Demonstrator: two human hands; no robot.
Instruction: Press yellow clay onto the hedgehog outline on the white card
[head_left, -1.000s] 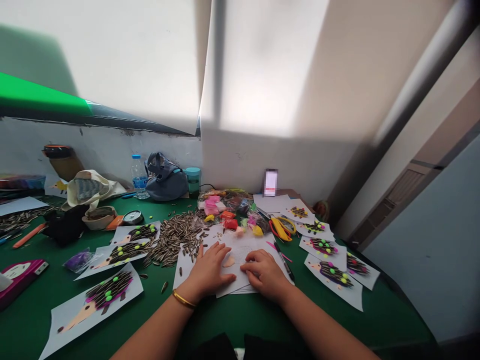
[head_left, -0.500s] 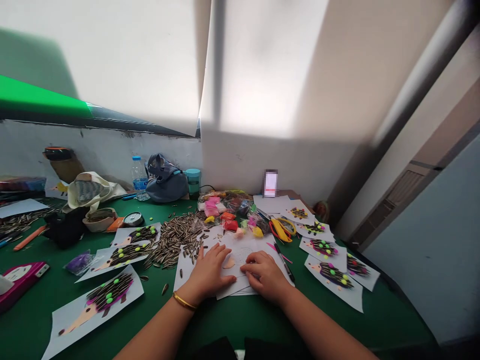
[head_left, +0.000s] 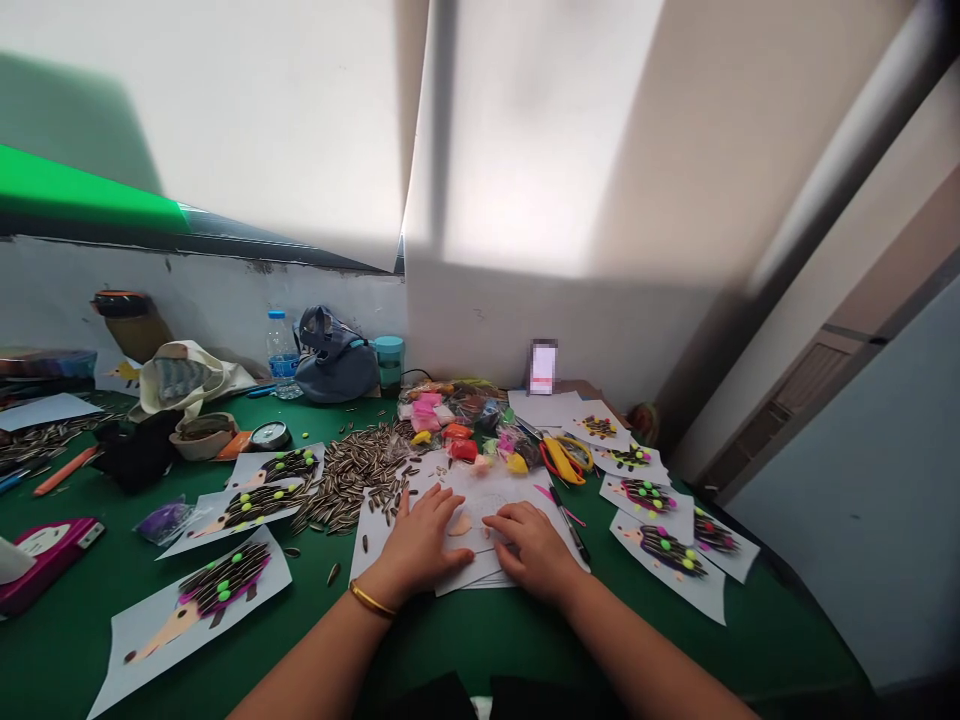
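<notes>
head view: left hand [head_left: 420, 545] rests palm-down on the paper sheets [head_left: 466, 580], fingers spread wide, gripping nothing. right hand [head_left: 535, 552] is low over the same sheets, fingers bent and narrower. small peach bit [head_left: 487, 533] is right by its fingertips; can't tell from where i stand if it's pinched. bigger flat peach piece [head_left: 460, 524] lies on the paper between the hands.

containers: clear packets [head_left: 491, 405] of coloured lumps heaped just past the sheets, with pink, red and yellow showing. one more clear packet [head_left: 163, 520] out on the left, purple stuff inside. seeds [head_left: 352, 480] aren't in anything, loose pile on the green table [head_left: 450, 640], some on the paper.

along the wall: blue-capped clear bottle [head_left: 282, 368], blue label; blue bag [head_left: 336, 372], contents hidden; teal-lidded jar [head_left: 389, 374], dark greenish inside; tumbler [head_left: 132, 332] with black and orange lid, tilted-looking, brownish body. white cloth bag [head_left: 166, 390] gapes, greyish lining or contents, can't say which. beige pouch [head_left: 201, 446] in front of it has something dark in it, too small to id.
</notes>
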